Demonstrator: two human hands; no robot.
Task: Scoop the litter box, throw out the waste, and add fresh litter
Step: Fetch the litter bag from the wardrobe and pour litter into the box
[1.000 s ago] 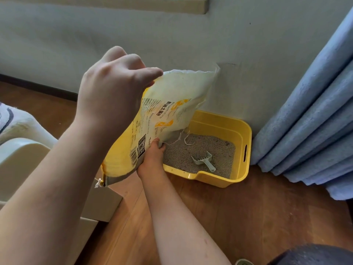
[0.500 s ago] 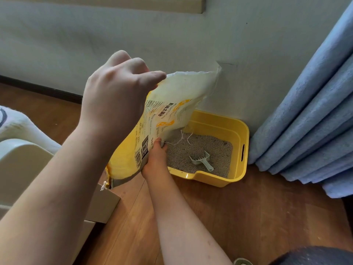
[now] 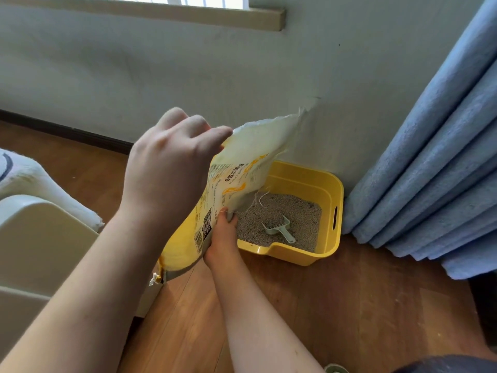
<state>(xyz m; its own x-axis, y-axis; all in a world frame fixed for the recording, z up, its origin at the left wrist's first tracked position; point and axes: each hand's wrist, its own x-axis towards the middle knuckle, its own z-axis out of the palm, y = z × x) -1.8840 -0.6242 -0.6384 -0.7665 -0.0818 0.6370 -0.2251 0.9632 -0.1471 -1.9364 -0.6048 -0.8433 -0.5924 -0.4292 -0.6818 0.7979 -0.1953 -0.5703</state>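
Litter box, yellow, sits on the wooden floor with its back against the wall and its right side just beside a blue curtain; bare floor lies open in front. A pale scoop rests on the grey litter. The litter bag hangs tilted over the box's left end, the left hand clamped on its upper part, the right hand gripping its lower edge. Since half a second ago the grips are unchanged; the view has tipped up, showing the window sill. A cream bin stands at left.
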